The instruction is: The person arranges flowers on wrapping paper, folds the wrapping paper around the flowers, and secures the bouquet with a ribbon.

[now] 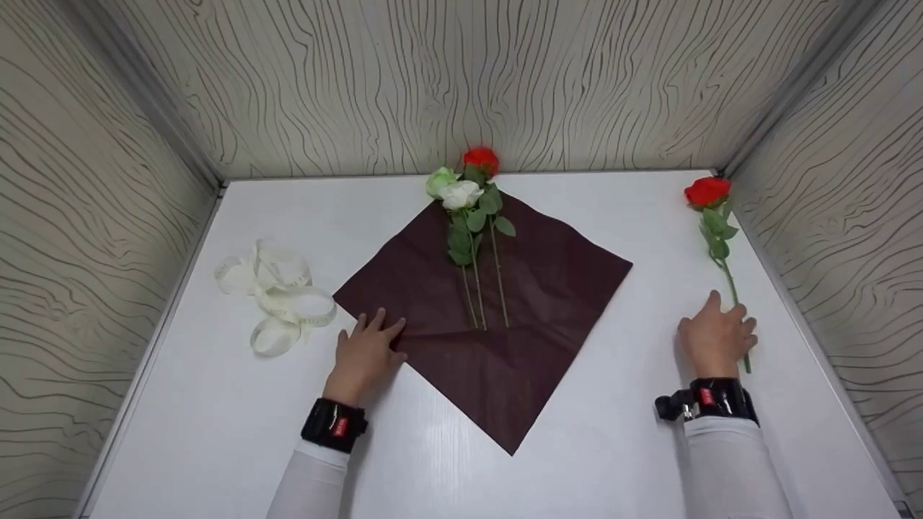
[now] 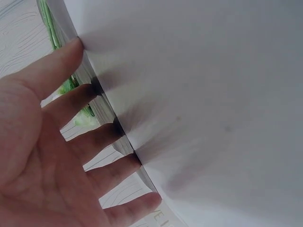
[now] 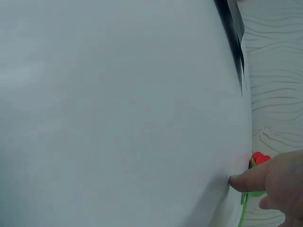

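Observation:
My left hand [image 1: 366, 353] rests with spread fingers on the left edge of a dark maroon wrapping paper [image 1: 570, 288]. In the left wrist view its fingertips touch the surface. On the paper lie a white rose [image 1: 460, 194], a pale green rose [image 1: 439, 182] and a red rose [image 1: 482, 161], blooms at the top corner and stems pointing toward me. Over at the right, my right hand [image 1: 717, 337] has its fingers curled at the stem of another red rose [image 1: 708, 192], which lies lengthwise on the table. Part of that stem is hidden under the fingers.
A loosely coiled cream ribbon [image 1: 277, 288] with printing lies left of the paper. The white table [image 1: 577, 468] is bordered by wood-grain patterned panels [image 1: 447, 79] at the back and both sides.

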A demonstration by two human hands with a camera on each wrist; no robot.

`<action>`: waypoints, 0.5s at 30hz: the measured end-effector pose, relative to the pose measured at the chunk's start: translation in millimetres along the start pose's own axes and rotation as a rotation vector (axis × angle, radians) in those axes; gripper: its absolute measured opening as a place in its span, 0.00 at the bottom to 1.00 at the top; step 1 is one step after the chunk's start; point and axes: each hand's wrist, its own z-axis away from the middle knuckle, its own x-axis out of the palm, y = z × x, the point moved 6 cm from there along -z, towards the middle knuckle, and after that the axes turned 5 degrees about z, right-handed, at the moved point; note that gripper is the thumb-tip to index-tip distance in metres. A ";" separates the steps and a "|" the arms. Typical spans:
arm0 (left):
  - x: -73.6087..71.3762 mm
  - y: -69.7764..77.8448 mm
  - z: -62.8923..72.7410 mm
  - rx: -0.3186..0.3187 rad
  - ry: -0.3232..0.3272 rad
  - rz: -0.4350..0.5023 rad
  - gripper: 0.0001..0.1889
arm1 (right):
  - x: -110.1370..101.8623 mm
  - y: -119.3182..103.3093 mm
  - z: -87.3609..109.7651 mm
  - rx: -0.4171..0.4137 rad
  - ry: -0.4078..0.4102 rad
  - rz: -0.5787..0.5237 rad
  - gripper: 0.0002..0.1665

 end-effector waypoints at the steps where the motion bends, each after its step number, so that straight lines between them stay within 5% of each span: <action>1: 0.0 0.3 -0.2 0.002 0.002 0.000 0.29 | -0.9 5.7 -0.1 0.016 -0.006 -0.001 0.43; 8: -0.8 2.7 0.7 0.013 0.015 0.014 0.29 | 0.2 24.6 0.3 0.083 -0.103 -0.017 0.45; 15: -2.1 2.2 2.2 0.013 0.017 0.009 0.30 | 1.9 12.4 5.9 0.012 -0.093 0.069 0.30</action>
